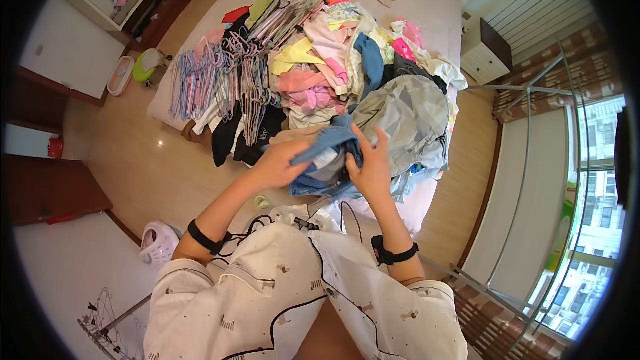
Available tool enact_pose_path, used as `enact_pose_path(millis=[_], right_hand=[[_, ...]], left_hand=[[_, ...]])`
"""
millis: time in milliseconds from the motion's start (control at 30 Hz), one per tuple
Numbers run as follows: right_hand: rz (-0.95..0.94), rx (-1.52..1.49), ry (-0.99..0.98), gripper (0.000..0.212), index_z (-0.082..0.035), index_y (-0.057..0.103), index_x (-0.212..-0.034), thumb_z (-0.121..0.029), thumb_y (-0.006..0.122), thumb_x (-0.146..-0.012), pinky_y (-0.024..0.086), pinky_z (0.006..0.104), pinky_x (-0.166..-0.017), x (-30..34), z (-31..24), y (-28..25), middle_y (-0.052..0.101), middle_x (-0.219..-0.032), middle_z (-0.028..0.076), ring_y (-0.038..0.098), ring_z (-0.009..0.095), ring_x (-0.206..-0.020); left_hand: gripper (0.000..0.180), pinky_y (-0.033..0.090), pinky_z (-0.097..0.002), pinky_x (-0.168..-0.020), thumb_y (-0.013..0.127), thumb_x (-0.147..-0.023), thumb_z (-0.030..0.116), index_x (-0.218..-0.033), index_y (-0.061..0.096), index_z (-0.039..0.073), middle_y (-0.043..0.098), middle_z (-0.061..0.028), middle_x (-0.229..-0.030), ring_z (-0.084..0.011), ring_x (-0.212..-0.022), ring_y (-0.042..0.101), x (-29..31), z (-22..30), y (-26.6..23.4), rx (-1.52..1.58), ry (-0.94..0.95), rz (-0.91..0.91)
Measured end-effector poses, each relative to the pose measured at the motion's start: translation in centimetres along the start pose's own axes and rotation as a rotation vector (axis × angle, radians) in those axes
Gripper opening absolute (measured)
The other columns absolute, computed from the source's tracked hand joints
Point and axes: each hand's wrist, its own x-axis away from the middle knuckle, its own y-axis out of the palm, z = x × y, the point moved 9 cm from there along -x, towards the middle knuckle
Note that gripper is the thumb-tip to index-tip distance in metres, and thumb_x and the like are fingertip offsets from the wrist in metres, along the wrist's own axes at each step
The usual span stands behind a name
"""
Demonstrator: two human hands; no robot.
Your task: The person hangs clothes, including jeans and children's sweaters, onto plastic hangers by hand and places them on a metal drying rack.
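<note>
Between my two hands is a blue denim garment (333,139), bunched up so that its kind cannot be told; a pale label-like patch shows inside it. My left hand (280,162) grips its left edge. On the other side my right hand (369,163) has thumb and fingers around the cloth. Below it hangs more denim, at the near edge of a big heap of clothes (313,87) on the bed. A grey patterned garment (407,120) lies just right of my right hand. Left of the heap are many clothes hangers (207,77) in pink, blue and purple.
The heap rests on a pale bed (427,10). A metal drying rack (527,160) stands at the right by the window. A white-topped pink basket (159,241) sits on the floor at the left, and a drawer cabinet (483,57) stands beyond the bed's right side.
</note>
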Motion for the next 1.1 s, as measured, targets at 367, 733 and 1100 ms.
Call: enact_pose_path(millis=[367,733,1100], right_hand=[[-0.046,-0.109,-0.534,0.027,-0.001,0.064,-0.085,0.004,0.058,-0.059,0.028,0.0582,-0.114,7.8,-21.4,8.7,0.07,-0.107,0.011,0.061,0.034,-0.11],[-0.409,-0.184,-0.498,0.022,-0.005,0.065,-0.085,-0.016,0.061,-0.067,0.048,0.0442,-0.063,7.0,-32.5,17.0,0.063,-0.073,0.018,0.061,0.039,-0.07],[-0.862,-0.306,-0.614,0.029,-0.003,0.067,-0.091,-0.03,0.067,-0.08,0.051,0.0421,-0.067,2.3,-38.6,25.9,0.065,-0.075,0.019,0.065,0.035,-0.07]], left_hand=[[0.024,0.047,-0.042,-0.07,0.066,-0.062,0.001,-0.085,0.062,0.004,0.054,-0.0116,-0.084,-0.0343,-0.084,0.057,19.6,-5.0,-14.8,-0.475,0.005,0.201],[0.071,0.05,-0.0404,-0.076,0.055,-0.074,-0.001,-0.141,0.047,0.017,0.066,-0.0189,-0.095,-0.0363,-0.089,0.064,34.0,-10.6,-23.8,-0.214,-0.497,0.596],[0.032,0.043,-0.0221,-0.083,0.048,-0.076,-0.01,-0.103,0.059,0.004,0.059,-0.0024,-0.094,-0.0106,-0.088,0.054,38.6,-17.3,-29.0,0.293,-0.429,0.878]])
